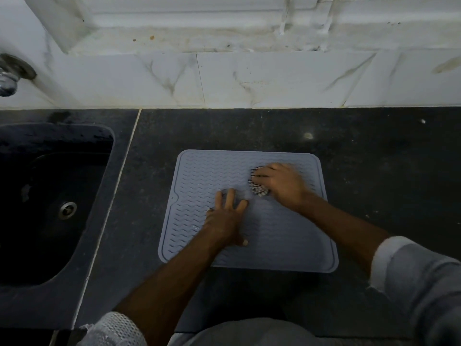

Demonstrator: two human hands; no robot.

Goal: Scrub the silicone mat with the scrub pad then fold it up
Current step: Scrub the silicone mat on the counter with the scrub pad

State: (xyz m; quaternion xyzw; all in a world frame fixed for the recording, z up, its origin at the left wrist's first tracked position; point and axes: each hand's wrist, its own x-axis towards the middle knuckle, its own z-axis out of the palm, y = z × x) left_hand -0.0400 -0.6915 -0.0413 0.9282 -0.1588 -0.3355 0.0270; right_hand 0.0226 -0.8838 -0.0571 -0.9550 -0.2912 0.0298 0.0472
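A grey silicone mat (207, 168) with a wavy ridge pattern lies flat on the dark counter, in the middle of the view. My left hand (225, 217) rests palm down on the mat's middle, fingers spread and straight, pressing it against the counter. My right hand (280, 183) holds a dark and white scrub pad (259, 191) against the mat's upper right part. Its fingers curl over the pad and hide most of it. The right hand looks slightly blurred.
A black sink (50, 203) with a metal drain (67, 209) is set into the dark counter (374, 158) at the left. A metal tap (11, 73) sticks out at the far left. A white marble wall and ledge (224, 78) run behind the counter.
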